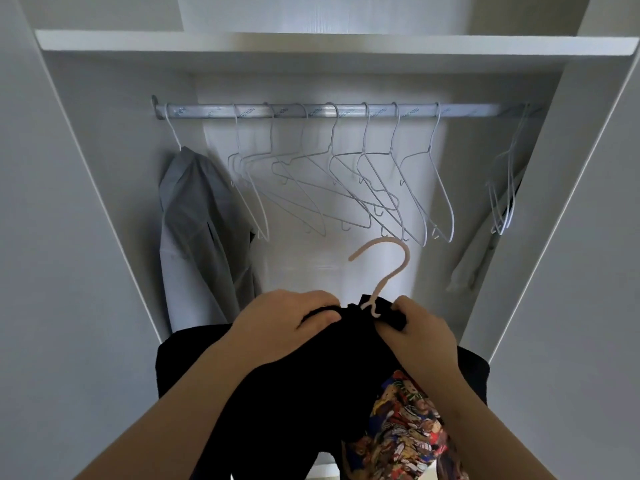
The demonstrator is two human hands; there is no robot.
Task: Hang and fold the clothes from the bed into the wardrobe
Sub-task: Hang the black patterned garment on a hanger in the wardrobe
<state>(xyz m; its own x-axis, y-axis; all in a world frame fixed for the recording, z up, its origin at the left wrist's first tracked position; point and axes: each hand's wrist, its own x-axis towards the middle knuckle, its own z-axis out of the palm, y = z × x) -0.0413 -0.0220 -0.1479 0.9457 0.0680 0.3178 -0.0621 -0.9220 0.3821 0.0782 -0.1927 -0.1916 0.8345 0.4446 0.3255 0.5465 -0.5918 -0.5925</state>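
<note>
A black T-shirt [294,393] with a colourful print hangs in front of me on a pink hanger [391,268], whose hook sticks up out of the collar. My left hand [287,323] grips the black fabric at the left of the collar. My right hand [422,330] pinches the collar on the right, just beside the hanger's neck. Both hands are below the wardrobe rail [346,110], in front of the open wardrobe. The hanger's shoulders are hidden inside the shirt.
Several empty white wire hangers [346,188] hang along the rail. A grey shirt [197,237] hangs at the far left, and more hangers with a pale garment [478,251] at the far right. A white shelf [311,43] runs above the rail.
</note>
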